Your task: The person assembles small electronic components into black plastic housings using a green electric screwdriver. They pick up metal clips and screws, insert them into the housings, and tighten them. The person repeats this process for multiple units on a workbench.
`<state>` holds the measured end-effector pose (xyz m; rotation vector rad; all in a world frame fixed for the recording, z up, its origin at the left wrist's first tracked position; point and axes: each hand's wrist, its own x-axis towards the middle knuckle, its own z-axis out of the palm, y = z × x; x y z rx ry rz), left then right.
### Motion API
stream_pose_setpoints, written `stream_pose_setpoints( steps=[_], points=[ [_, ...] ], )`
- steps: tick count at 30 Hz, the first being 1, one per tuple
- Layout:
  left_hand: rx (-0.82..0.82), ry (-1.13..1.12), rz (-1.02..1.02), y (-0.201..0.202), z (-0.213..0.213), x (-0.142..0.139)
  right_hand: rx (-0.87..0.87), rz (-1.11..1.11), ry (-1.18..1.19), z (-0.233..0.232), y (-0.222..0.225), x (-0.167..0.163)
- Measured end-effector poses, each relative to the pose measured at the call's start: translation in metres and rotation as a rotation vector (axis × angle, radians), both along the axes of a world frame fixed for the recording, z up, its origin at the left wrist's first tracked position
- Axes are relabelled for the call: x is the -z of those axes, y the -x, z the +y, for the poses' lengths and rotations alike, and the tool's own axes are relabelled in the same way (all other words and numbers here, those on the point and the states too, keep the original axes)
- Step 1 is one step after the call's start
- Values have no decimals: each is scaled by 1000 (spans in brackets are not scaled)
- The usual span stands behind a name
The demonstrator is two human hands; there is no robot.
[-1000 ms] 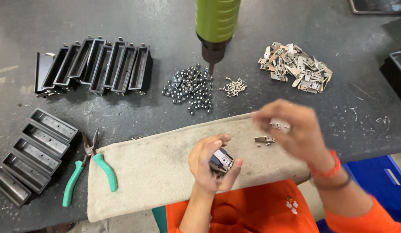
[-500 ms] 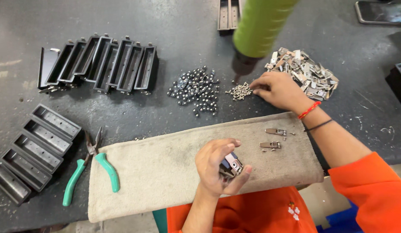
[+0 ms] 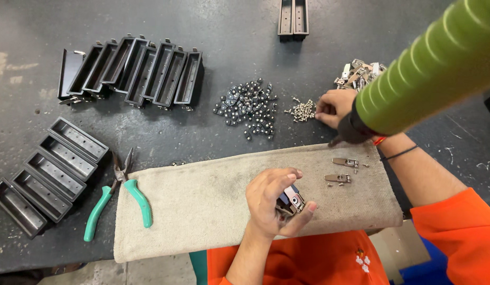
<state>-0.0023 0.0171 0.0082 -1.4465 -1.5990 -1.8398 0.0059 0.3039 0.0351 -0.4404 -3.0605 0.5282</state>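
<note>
Seen from above, a person in orange sleeves works at a dark surface [image 3: 213,21]. The left hand [image 3: 274,203] rests over a beige cloth [image 3: 202,200] at the near edge, its fingers curled around a small metal latch part [image 3: 291,200] held in the palm. The right hand [image 3: 335,107] reaches away across the surface, fingertips pinched together at a little heap of screws [image 3: 303,108]; whether a screw is between them cannot be told. A hanging green power screwdriver [image 3: 429,74] covers the right wrist. Two flat metal clips [image 3: 341,170] lie on the cloth near the left hand. Left of the screws sits a scatter of small dark nuts [image 3: 247,108]. Further left stand rows of black plastic trays [image 3: 134,71], and green-handled pliers [image 3: 118,198] lie beside the cloth.
</note>
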Motion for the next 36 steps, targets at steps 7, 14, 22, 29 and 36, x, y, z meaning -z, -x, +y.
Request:
stream_pose_setpoints(
  steps=[7, 14, 22, 29, 36],
  points=[
    [2, -3, 5, 1, 0, -1, -120, 68, 41, 4, 6, -2],
    [-3, -6, -4, 0, 1, 1, -62, 58, 17, 2, -9, -2],
    [-3, -12, -1, 0, 1, 1, -275, 345, -342, 11, -12, 7],
    [-7, -6, 5, 0, 0, -1, -137, 234, -73, -1, -9, 3],
    [-1, -6, 0, 1, 0, -1, 4, 290, 382, -44, -46, -33]
  ],
)
